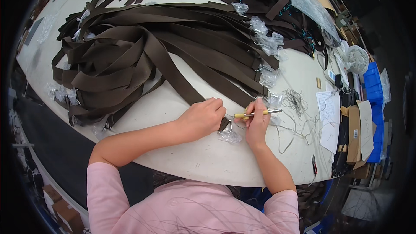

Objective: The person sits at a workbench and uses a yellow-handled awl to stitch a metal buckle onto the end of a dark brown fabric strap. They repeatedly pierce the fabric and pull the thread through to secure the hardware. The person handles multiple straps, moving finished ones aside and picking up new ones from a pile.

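My left hand point(207, 115) is closed on a dark brown webbing strap point(182, 84) near its end, where a metal buckle point(231, 126) with clear plastic wrap point(229, 136) rests on the white table. Just to the right, my right hand point(257, 119) holds a slim tool point(272, 111) with a yellow handle and a metal shaft, lying crosswise in the fingers beside the strap end. Many more brown straps point(108, 56) lie looped and fanned out beyond both hands, with plastic-wrapped metal fittings point(268, 78) at their ends. Whether the tool touches the strap, I cannot tell.
The white table point(195, 160) bears loose threads point(294, 102), scissors point(314, 165), papers point(327, 121), a small fan point(357, 60) and a clear plastic bag point(307, 4). More straps with teal parts point(294, 26) lie at the back. Cardboard point(357, 136) and blue bins point(373, 82) line the right.
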`<state>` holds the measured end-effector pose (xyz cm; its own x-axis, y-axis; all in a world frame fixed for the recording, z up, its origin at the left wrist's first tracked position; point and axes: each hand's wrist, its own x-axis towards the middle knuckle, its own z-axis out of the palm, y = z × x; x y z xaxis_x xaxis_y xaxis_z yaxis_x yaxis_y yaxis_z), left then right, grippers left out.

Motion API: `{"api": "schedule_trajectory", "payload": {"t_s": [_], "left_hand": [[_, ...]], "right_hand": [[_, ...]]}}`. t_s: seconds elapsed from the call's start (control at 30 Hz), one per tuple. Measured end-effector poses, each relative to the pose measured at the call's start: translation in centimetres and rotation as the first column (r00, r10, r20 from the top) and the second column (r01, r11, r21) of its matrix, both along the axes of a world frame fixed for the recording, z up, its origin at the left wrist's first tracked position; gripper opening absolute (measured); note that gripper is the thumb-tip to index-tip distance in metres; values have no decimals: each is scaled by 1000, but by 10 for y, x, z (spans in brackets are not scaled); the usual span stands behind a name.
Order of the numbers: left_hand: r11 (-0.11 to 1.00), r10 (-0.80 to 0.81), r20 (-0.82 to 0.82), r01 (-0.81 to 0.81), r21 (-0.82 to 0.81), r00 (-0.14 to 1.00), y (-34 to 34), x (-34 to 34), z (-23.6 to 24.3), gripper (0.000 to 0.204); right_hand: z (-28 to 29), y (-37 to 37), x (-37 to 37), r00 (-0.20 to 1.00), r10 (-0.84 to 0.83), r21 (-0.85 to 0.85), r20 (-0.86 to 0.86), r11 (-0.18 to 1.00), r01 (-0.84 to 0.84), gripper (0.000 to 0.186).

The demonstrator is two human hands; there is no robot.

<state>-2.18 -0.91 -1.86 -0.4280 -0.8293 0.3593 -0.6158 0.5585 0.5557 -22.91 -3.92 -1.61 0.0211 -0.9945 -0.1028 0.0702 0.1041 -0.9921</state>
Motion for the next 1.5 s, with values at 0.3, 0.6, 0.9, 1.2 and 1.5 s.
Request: {"api": "schedule_trajectory", "payload": {"t_s": [0.3,0.6,0.9,1.2,1.5], "left_hand": [[836,29,-246,111,537,969,-23,9,22,9],[832,76,-261,83,549,962,-21,6,21,7],[836,65,-268,94,540,961,-21,8,18,7],[847,48,-277,107,520,960,-21,7,20,5],[946,-253,211,195,260,944,-28,61,65,64]], "right_hand": [[10,6,0,989,146,46,-10,988,-145,47],[2,4,-3,986,167,33,7,985,-167,46],[5,4,0,988,153,39,-1,988,-152,46],[1,3,-1,987,157,45,16,986,-158,45],[-2,4,-10,998,4,-97,60,995,1,39]]}}
